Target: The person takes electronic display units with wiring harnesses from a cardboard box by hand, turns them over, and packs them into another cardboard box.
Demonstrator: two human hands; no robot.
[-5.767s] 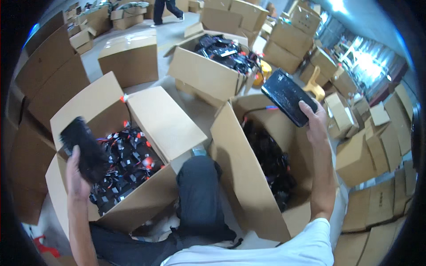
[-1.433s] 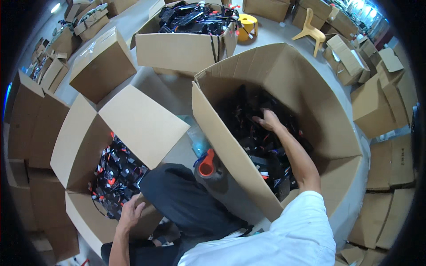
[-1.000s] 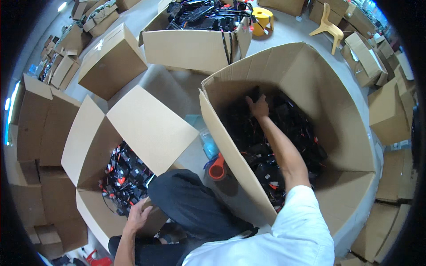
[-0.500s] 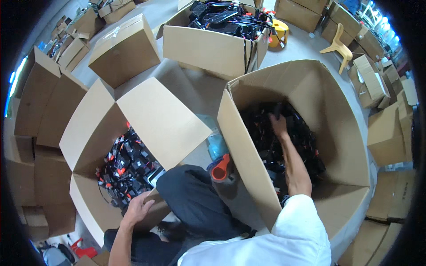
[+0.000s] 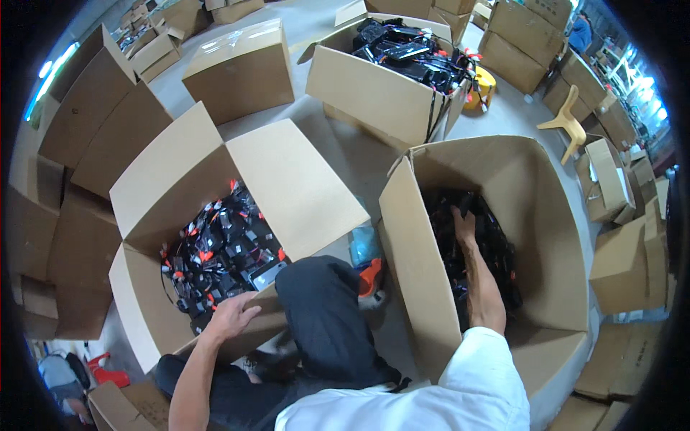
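My right hand (image 5: 465, 225) reaches deep into the tall cardboard box (image 5: 532, 215) on the right. Its fingers are closed round a small black device (image 5: 468, 202), whose exact kind is too dark to make out. Below lies a dark heap of black parts and cables (image 5: 447, 251). At the near rim of the left cardboard box (image 5: 136, 287), my left hand (image 5: 233, 316) rests with thumb and fingers apart, holding nothing. That box contains many small black devices (image 5: 230, 237) with red and white connectors. A silver-grey flat piece (image 5: 267, 275) lies on their near right side.
Between the boxes are a blue plastic bag (image 5: 364, 246) and an orange-red plastic tool (image 5: 371, 277). Another open box (image 5: 366, 93) of black devices stands ahead, beside a yellow container (image 5: 481, 87). A closed carton (image 5: 241, 75) is at far left, a yellow stool (image 5: 568, 123) at far right.
The view has shifted, so the boxes sit differently in the picture. My right hand stays in the right box with the black device, and my left stays at the left box's rim.
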